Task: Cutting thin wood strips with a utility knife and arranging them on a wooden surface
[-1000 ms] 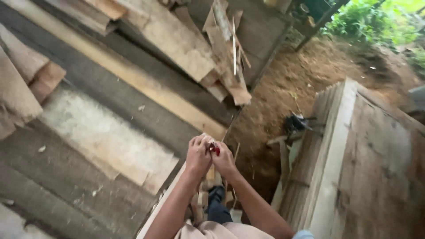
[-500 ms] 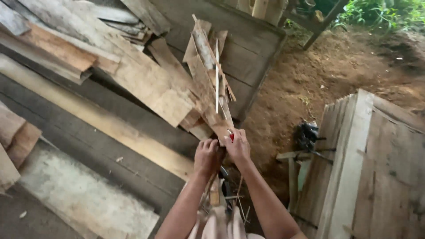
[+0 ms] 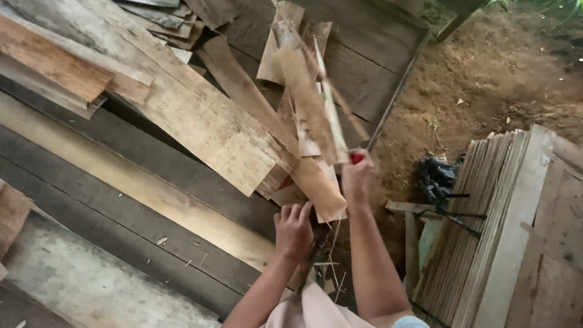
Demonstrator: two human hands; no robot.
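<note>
Red shows at the top of the right hand (image 3: 357, 176), a small handle (image 3: 357, 158) poking out of the closed fist. Its fingers are curled tight round that handle, and a long pale blade or stick (image 3: 328, 103) runs up from the fist, blurred, so I cannot tell which it is. The left hand (image 3: 293, 231) sits lower and apart from the right, back of the hand upward, fingers bent down over something beneath them; what they press or hold is hidden under the hand, and whether they grip it I cannot tell.

Just above the left fingertips lies the end of a thin board (image 3: 316, 188), one of a loose heap of wooden slats (image 3: 291, 91). The heap fans out above both hands; I count about five or six pieces in it, overlapping too much for a sure number. A wide pale plank (image 3: 200, 121) lies to the left of the heap, well beyond the left fingers. Three long dark planks (image 3: 121, 176) run slantwise to the left of the left hand.

To the right of the right fist, near but not touching, is one black bundle (image 3: 437, 179) on the bare earth (image 3: 486, 79). Beyond it stands a stack of thin sheets (image 3: 480, 218) on edge, far too many to count.
</note>
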